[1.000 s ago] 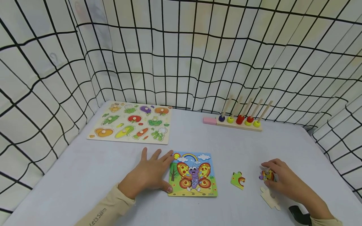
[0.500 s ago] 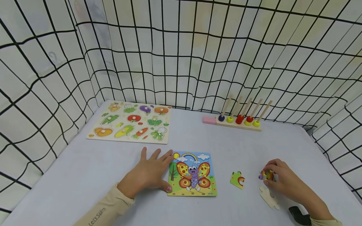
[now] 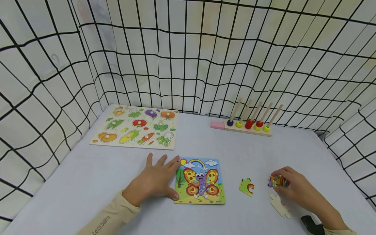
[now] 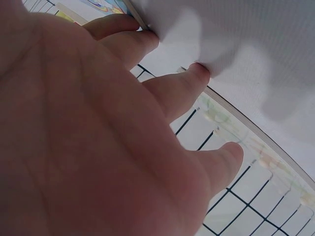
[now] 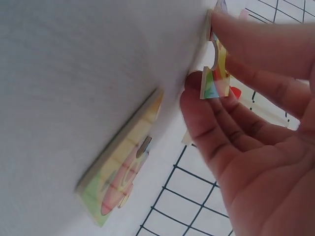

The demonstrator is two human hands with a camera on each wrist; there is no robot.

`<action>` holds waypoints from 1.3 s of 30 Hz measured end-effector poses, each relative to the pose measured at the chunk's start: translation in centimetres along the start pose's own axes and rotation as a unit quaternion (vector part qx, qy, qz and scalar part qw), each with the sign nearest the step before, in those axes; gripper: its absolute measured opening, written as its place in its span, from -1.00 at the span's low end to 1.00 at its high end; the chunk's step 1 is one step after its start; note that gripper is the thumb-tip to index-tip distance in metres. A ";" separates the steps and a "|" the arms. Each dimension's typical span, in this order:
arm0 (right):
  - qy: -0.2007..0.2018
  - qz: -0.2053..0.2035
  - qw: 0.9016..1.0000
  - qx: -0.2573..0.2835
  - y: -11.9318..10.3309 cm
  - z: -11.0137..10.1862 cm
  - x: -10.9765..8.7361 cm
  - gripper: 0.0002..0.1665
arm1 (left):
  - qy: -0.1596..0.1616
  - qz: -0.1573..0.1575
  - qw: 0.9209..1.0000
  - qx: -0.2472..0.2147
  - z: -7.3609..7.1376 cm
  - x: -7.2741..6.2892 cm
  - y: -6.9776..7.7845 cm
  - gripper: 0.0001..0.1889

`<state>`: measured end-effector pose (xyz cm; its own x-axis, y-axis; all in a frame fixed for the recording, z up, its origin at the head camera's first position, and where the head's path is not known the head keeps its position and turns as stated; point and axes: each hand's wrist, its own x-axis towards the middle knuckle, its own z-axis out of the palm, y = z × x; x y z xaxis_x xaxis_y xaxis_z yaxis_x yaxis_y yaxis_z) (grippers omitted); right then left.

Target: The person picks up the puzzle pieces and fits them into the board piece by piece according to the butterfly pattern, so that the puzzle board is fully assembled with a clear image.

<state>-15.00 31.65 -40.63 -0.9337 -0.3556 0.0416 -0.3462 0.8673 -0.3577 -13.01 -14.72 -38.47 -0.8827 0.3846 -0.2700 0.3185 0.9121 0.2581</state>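
A square butterfly picture puzzle (image 3: 201, 181) lies flat at the middle front of the table. My left hand (image 3: 157, 179) rests at its left side, fingers spread, with thumb and fingertips right at the edge. In the left wrist view the palm (image 4: 98, 132) fills much of the picture. My right hand (image 3: 296, 186) pinches a colourful puzzle piece (image 3: 276, 181) between thumb and fingers; in the right wrist view the held piece (image 5: 215, 78) shows a curved notch. A green puzzle piece (image 3: 246, 187) lies between puzzle and right hand. Below the right fingers is a pale, plain-faced puzzle piece (image 3: 279, 205).
A vegetable peg board (image 3: 141, 127) lies at the back left. At the back right stands a wooden peg stand (image 3: 248, 129) with coloured beads, a pink block (image 3: 217, 125) at its left end. Black netting (image 3: 188, 58) encloses the table's far and side edges.
My right fingers have shifted a little on the pinched puzzle piece, which has turned and moved slightly to the left. The left hand and the butterfly puzzle stay put.
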 end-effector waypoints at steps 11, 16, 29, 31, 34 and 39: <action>0.049 -0.005 0.999 0.009 -0.3 -0.3 -0.2 -0.56 | -0.002 -0.002 1.000 0.003 -0.2 -0.1 0.1 0.16; 0.024 0.008 0.999 0.030 -0.5 -1.2 -0.1 -0.64 | -0.003 -0.003 1.000 0.003 -0.2 -0.1 0.2 0.16; 0.008 0.007 0.997 0.077 -0.9 -1.7 0.2 -0.72 | -0.005 -0.005 1.000 0.007 -0.2 0.0 0.2 0.17; 0.005 0.007 0.996 0.086 -1.2 -1.5 0.3 -0.72 | -0.005 -0.005 1.000 0.009 -0.2 0.0 0.2 0.17; 0.002 0.008 0.995 0.095 -1.8 -1.4 0.5 -0.71 | -0.004 -0.005 1.000 0.009 -0.2 0.0 0.2 0.17; -0.005 0.007 0.994 0.110 -2.7 -1.1 1.0 -0.72 | -0.004 -0.006 1.000 0.008 -0.2 0.0 0.2 0.17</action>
<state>-15.09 29.33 -38.59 -0.9369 -0.3486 0.0263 -0.3041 0.7755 -0.5533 -13.02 -14.59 -38.25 -0.8838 0.3750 -0.2798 0.3136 0.9186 0.2404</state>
